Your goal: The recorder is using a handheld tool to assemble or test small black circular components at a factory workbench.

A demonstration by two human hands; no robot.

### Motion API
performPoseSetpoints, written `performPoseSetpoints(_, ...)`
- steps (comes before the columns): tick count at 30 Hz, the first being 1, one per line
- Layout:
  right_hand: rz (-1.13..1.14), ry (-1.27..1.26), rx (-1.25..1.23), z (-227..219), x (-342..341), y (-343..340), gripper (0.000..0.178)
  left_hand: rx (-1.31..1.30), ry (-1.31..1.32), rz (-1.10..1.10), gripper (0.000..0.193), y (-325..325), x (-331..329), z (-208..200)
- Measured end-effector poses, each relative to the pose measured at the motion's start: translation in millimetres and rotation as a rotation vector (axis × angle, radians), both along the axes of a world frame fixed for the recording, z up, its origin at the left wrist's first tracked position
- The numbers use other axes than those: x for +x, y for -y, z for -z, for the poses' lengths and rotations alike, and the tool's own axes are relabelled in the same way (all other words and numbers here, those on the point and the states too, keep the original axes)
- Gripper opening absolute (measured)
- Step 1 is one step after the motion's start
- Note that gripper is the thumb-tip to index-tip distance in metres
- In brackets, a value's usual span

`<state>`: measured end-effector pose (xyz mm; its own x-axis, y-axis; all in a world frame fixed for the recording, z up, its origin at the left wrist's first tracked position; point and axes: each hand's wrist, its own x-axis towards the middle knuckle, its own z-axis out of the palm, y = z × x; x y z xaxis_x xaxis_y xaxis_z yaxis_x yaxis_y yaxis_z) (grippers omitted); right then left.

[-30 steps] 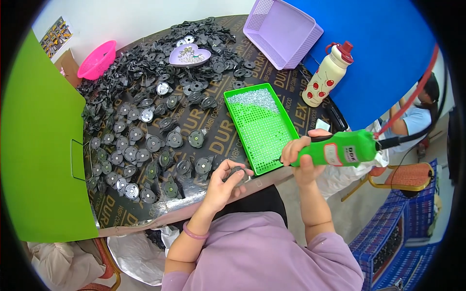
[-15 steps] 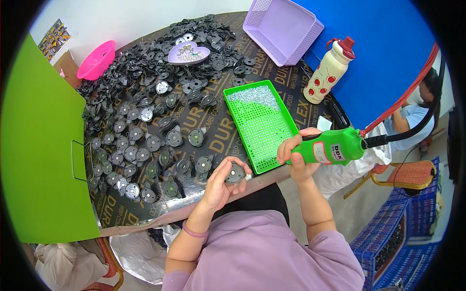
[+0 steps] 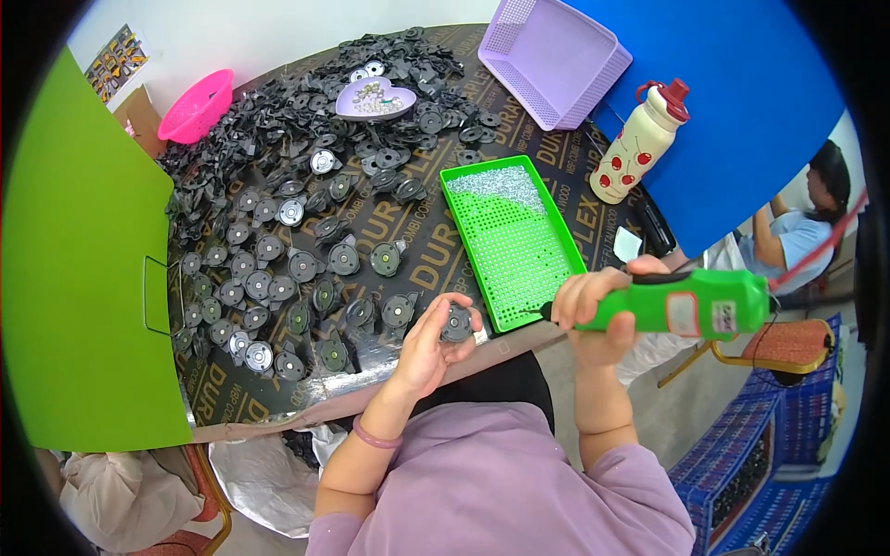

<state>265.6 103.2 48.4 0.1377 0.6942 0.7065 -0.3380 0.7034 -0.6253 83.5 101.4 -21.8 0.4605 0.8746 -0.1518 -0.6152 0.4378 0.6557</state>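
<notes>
Left hand (image 3: 428, 345) fingers clamped on rim of small, stiff, probably light black round part (image 3: 456, 323), right hand (image 3: 593, 310) at 3 o'clock wrapped around green electric screwdriver (image 3: 681, 303).

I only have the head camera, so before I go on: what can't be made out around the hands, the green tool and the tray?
All head view:
- Round black part: the left hand fingers cover its rim and underside.
- Green power tool: its tip is too small and dark to tell whether it touches anything; the right hand hides the front grip.
- Green tray: the silvery pieces are too small to identify.
</notes>
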Motion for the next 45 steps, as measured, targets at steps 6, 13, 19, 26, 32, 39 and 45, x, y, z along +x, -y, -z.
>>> performPoseSetpoints(6,-0.099,0.007,0.062,-5.4,-35.5,11.1,0.051,0.001,-0.029,0.028,0.030,-0.5,-0.8,2.9)
performPoseSetpoints(13,-0.214,0.052,0.023,4.1,-41.8,2.6,0.048,0.000,-0.036,0.011,0.030,1.0,-1.8,-0.8)
performPoseSetpoints(19,-0.272,-0.004,0.007,12.7,-51.5,-1.1,0.046,0.007,-0.062,-0.008,0.029,1.2,-4.7,-1.6)
performPoseSetpoints(26,-0.261,0.007,0.023,6.2,-44.5,5.8,0.045,0.002,-0.052,0.011,0.027,4.6,0.6,-2.3)
performPoseSetpoints(32,-0.120,-0.091,0.135,-22.6,-1.5,9.6,0.048,0.133,-0.161,-0.024,0.030,4.3,2.4,-2.0)
performPoseSetpoints(39,0.028,-0.027,-0.001,18.5,18.3,-8.0,0.050,0.102,-0.058,-0.022,0.032,5.7,3.3,-4.8)
performPoseSetpoints(45,0.023,0.113,-0.053,25.9,10.0,-11.8,0.051,0.077,-0.028,0.007,0.028,3.9,-0.1,-1.9)
